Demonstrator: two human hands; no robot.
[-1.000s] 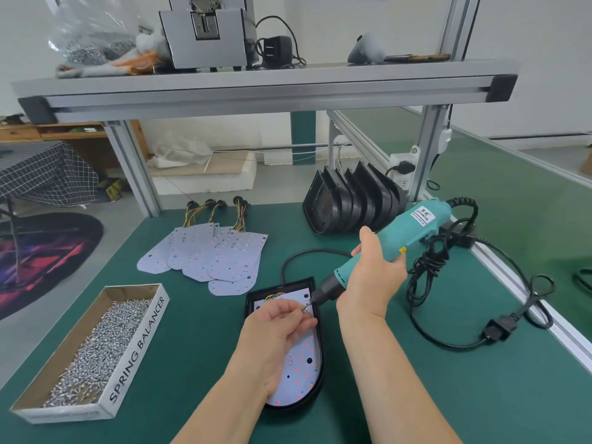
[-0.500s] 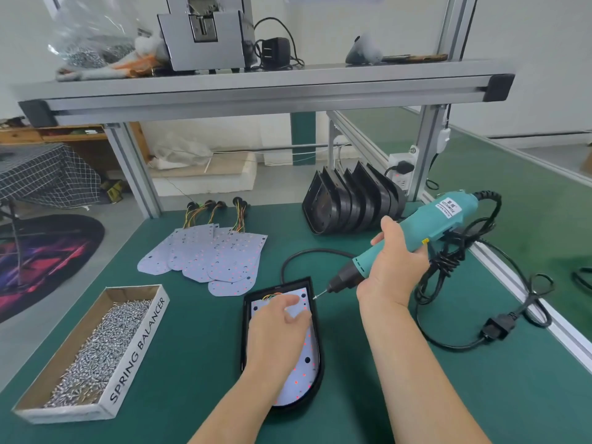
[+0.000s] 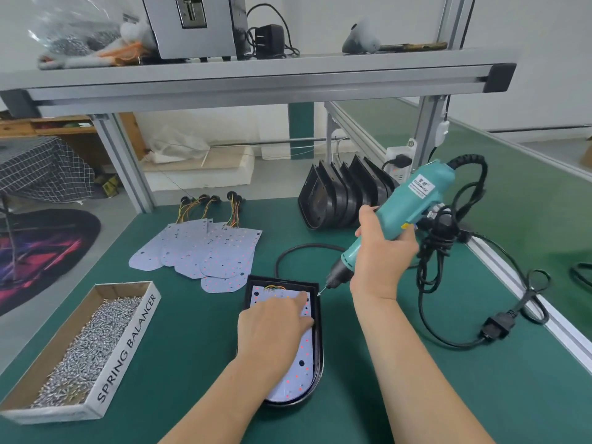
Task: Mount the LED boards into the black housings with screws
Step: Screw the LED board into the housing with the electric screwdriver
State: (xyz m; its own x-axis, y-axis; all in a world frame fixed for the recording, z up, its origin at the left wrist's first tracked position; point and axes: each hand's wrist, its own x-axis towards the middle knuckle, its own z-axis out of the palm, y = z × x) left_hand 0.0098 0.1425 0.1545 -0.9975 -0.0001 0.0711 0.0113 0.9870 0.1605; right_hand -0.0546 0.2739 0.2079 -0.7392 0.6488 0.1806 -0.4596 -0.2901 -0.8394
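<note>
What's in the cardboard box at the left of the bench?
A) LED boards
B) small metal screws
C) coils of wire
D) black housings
B: the cardboard box holds a loose heap of small silvery screws.

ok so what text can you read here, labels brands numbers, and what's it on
"SPRING BALANCER": on the side of the cardboard box.
White label on the screwdriver: print too blurred to read.
Nothing else is readable.
</note>
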